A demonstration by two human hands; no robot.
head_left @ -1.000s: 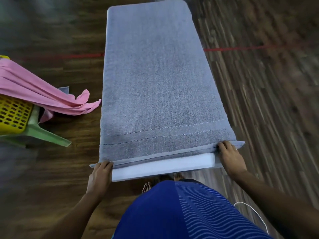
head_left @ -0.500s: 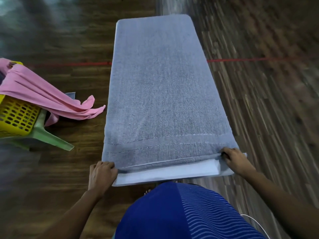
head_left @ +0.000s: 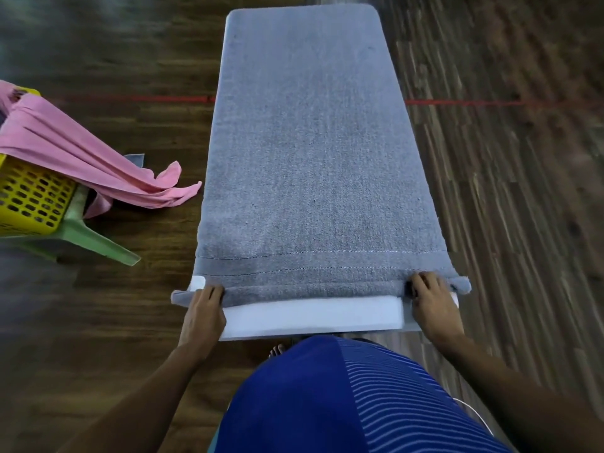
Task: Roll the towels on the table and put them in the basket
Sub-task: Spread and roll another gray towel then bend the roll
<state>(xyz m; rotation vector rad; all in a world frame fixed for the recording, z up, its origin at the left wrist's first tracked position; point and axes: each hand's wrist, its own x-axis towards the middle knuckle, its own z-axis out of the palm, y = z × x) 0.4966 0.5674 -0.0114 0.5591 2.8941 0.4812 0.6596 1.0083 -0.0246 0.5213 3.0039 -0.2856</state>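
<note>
A grey towel (head_left: 310,152) lies flat along a narrow white table (head_left: 310,317), covering nearly all of it. Its near hem is turned over into a small first fold. My left hand (head_left: 204,313) grips the folded near edge at the left corner. My right hand (head_left: 433,304) grips the same folded edge at the right corner. Both towel corners stick out past my hands. A yellow perforated basket (head_left: 31,197) stands at the far left with a pink towel (head_left: 81,158) draped over its rim and trailing toward the table.
The basket sits on a green plastic stool (head_left: 94,237). The floor is dark wood with a red line (head_left: 490,103) across it. My blue striped shirt (head_left: 343,397) fills the bottom middle, and a bare foot (head_left: 277,349) shows under the table.
The near hem of the grey towel has been curled over and pushed a little away from me, exposing more white table edge. Both hands moved forward with it.
</note>
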